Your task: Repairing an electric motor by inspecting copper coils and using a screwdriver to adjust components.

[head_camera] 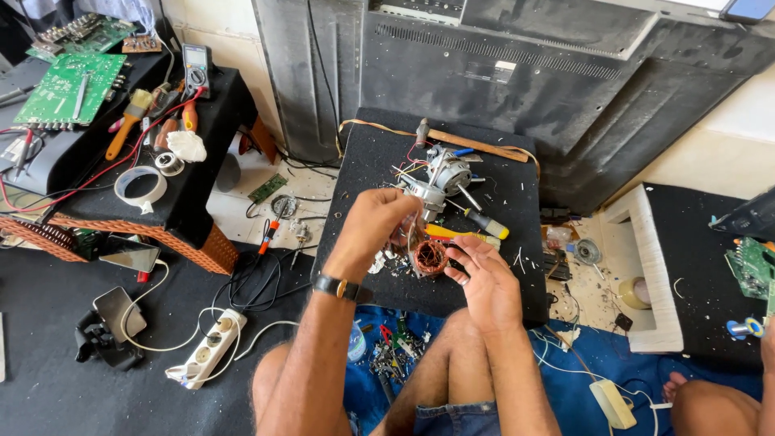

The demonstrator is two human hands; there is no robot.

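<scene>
Coil: my copper-wound motor coil (428,257) sits over the black bench (500,202), between my two hands.
Left hand (373,226): grip closed on the thin wires above the coil.
Right hand (483,278): fingers clamped on the coil's side.
Handling: probably dense and stiff, but its windings look fragile; I would hold the outer core, not the wire.
Nearby: fan motor (442,179), yellow-handled screwdriver (483,221).

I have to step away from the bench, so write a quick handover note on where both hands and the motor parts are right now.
Left hand: closed on thin wires above the copper winding.
Right hand: steadies the winding from the right, on the black mat.
Motor body lies behind, apart from the winding; yellow-handled screwdriver beside it.
Done: winding is out of the motor.
Left: wires still attached in hand; motor open.
</scene>
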